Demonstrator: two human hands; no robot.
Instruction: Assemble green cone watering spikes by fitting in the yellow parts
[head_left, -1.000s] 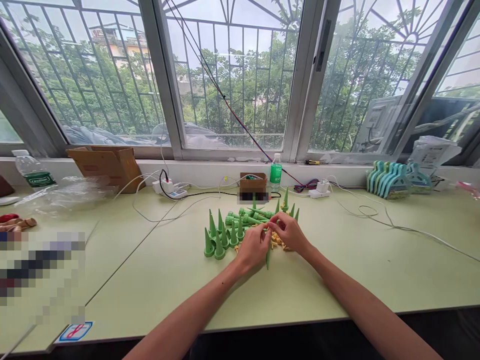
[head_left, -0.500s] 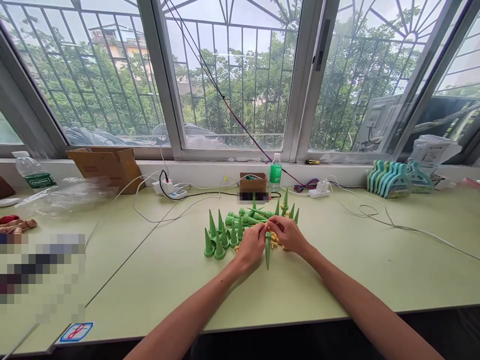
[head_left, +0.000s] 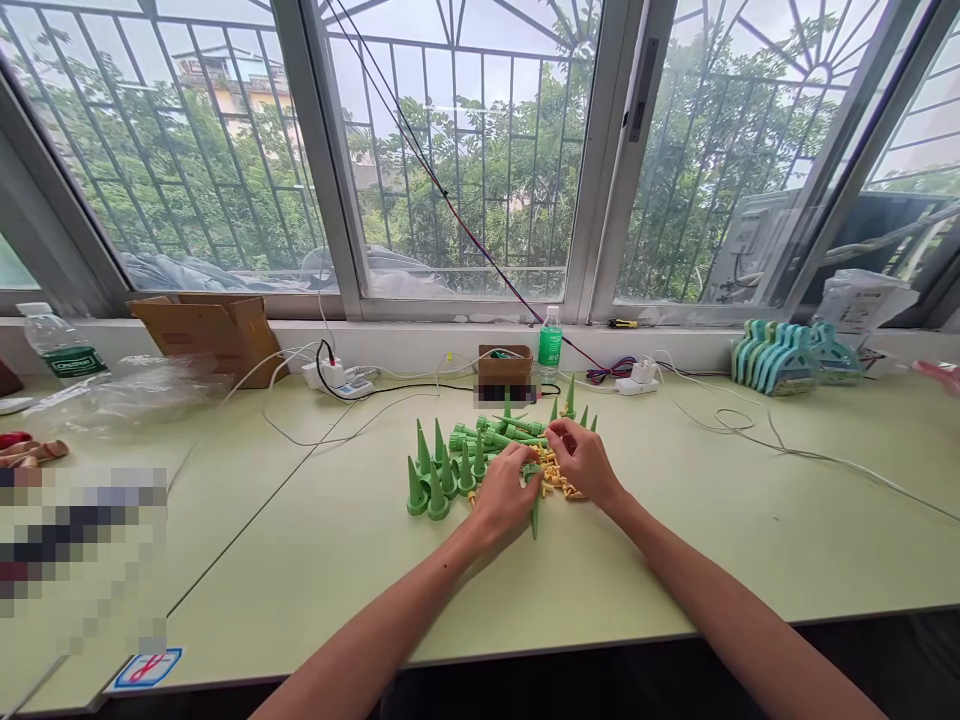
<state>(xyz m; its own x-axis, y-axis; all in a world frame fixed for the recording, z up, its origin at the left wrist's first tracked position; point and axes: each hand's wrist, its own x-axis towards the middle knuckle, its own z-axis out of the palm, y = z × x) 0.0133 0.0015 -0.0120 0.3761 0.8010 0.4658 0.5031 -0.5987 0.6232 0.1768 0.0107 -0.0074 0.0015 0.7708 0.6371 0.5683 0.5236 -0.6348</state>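
Head: left hand clasps green spike; right hand, grip unclear; bottle label illegible

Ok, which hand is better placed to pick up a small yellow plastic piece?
Probably the right hand: it's right beside the small yellow plastic pieces, whereas the left hand seems occupied with a pointed green plastic spike.

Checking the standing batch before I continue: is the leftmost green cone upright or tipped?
Upright: the leftmost green cone stands on its wide base on the table, point upward.
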